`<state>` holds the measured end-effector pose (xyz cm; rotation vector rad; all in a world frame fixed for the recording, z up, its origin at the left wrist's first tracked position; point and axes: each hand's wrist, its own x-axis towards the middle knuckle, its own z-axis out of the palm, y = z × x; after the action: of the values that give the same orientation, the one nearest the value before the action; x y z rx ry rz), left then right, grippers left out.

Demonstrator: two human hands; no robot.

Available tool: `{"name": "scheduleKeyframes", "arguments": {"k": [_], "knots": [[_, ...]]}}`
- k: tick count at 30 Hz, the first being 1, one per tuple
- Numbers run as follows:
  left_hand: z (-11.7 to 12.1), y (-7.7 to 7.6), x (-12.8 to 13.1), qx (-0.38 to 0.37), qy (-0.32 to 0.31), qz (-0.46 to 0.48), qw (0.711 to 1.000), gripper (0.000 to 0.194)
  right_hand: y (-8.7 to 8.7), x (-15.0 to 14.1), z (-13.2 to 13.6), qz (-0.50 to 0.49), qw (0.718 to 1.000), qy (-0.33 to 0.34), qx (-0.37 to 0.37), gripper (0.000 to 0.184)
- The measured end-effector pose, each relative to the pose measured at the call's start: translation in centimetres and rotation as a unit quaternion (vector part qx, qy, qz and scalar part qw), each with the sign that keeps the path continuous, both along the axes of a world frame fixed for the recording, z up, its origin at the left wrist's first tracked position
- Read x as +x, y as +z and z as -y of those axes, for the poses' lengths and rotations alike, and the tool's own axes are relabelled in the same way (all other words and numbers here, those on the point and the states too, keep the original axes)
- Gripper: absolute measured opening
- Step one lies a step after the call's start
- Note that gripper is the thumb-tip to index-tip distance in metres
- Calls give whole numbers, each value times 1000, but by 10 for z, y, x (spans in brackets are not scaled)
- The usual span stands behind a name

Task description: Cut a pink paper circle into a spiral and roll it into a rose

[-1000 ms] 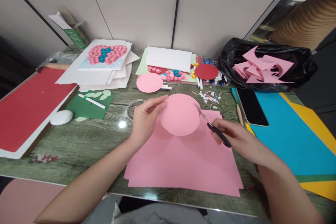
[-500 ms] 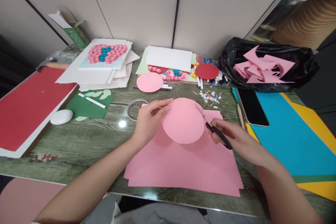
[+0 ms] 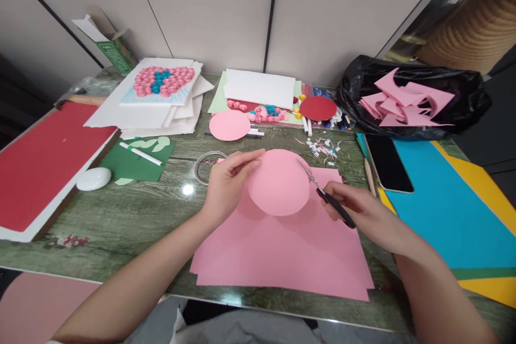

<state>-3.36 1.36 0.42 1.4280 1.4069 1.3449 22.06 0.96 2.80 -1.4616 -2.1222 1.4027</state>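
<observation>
My left hand [image 3: 231, 183] pinches the upper left edge of a pink paper circle [image 3: 279, 185] between thumb and fingers. The circle is held above a stack of pink paper sheets [image 3: 278, 258]. My right hand [image 3: 355, 204] is closed around the black handles of a pair of scissors [image 3: 322, 193]. Their metal blades reach up and left over the circle's upper right edge. Whether the blades are parted is too small to tell. A roll of tape [image 3: 207, 169] lies just behind my left hand, partly hidden by it.
Behind are another pink circle [image 3: 229, 126], a red circle [image 3: 318, 108] and paper snippets [image 3: 322, 148]. A black bag [image 3: 350, 86] with pink offcuts [image 3: 403, 99] stands back right. A phone [image 3: 389, 163] lies on blue paper [image 3: 451, 204]. At left are a red board [image 3: 44, 161] and green paper [image 3: 137, 166].
The lower part of the pink circle has swung slightly up and to the left. Both hands stay almost in place, with the scissors still at the circle's upper right edge.
</observation>
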Motion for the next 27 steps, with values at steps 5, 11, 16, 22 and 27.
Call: {"name": "scheduleKeyframes", "arguments": {"k": [5,11,16,22,27], "knots": [[0,1,-1,8,-2,-9,1000,22,-2,3,0,4,1000,10,6,18],[0,1,-2,20,-7,-22,1000,21,-5,7,0,18,999,24,14,17],[0,0,-3,30,-8,-33,999,22,-4,9,-1,24,999,32,17,16],[0,3,-3,22,-9,-20,1000,22,-2,9,-1,24,999,27,9,17],[-1,1,1,-51,-44,63,996,46,-1,5,-2,-3,1000,3,7,17]]}}
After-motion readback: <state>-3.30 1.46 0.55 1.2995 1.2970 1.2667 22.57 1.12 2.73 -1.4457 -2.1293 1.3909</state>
